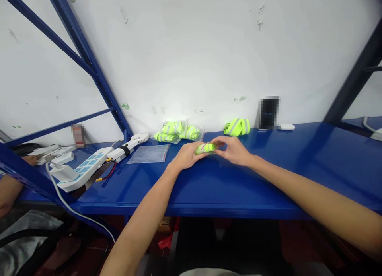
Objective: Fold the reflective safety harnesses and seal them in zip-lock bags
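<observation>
Above the blue table, my left hand is closed around a neon-yellow rolled reflective strap. A clear plastic zip bag with a thin red line appears to wrap the roll. My right hand touches the roll's right end, thumb and fingers pinched at the bag's edge; the fingertips are partly hidden. Behind my hands lie several bagged reflective straps against the wall. A loose rolled strap, without a visible bag, rests beyond my right hand. To the left of my left hand, a flat clear zip bag lies on the table.
The blue table meets a white wall. At left are a power strip, a small white fan, a red-black cable and a blue post. A phone and white case stand right. Another person's arm shows far left.
</observation>
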The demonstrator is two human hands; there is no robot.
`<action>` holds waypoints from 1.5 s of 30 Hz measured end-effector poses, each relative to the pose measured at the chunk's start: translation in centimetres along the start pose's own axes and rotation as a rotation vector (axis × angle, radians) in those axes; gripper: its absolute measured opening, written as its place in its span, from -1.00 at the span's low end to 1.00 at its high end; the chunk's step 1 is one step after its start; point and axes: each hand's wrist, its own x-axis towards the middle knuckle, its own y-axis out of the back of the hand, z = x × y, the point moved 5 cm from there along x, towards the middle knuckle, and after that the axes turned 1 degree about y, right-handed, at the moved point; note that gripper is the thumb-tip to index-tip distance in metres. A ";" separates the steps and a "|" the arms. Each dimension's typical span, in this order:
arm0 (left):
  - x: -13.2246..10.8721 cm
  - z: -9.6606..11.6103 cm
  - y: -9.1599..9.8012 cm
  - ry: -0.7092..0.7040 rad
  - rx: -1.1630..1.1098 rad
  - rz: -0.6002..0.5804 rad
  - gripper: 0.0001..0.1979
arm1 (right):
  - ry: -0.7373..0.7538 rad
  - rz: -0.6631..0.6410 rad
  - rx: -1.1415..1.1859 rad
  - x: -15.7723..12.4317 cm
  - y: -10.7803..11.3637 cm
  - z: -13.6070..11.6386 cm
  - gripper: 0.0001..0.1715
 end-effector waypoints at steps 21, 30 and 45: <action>1.2 2.0 0.9 -0.081 0.240 -0.141 -0.59 | 0.078 -0.217 -0.009 -0.6 -2.3 -2.3 -0.74; 2.4 2.9 5.5 -0.059 -0.541 -0.048 -0.46 | -0.073 -0.299 0.313 -0.5 -2.6 -1.3 -0.70; 2.8 -3.0 -0.4 0.248 -0.248 -0.318 -0.50 | -0.389 0.082 0.304 0.0 -0.3 4.7 -0.70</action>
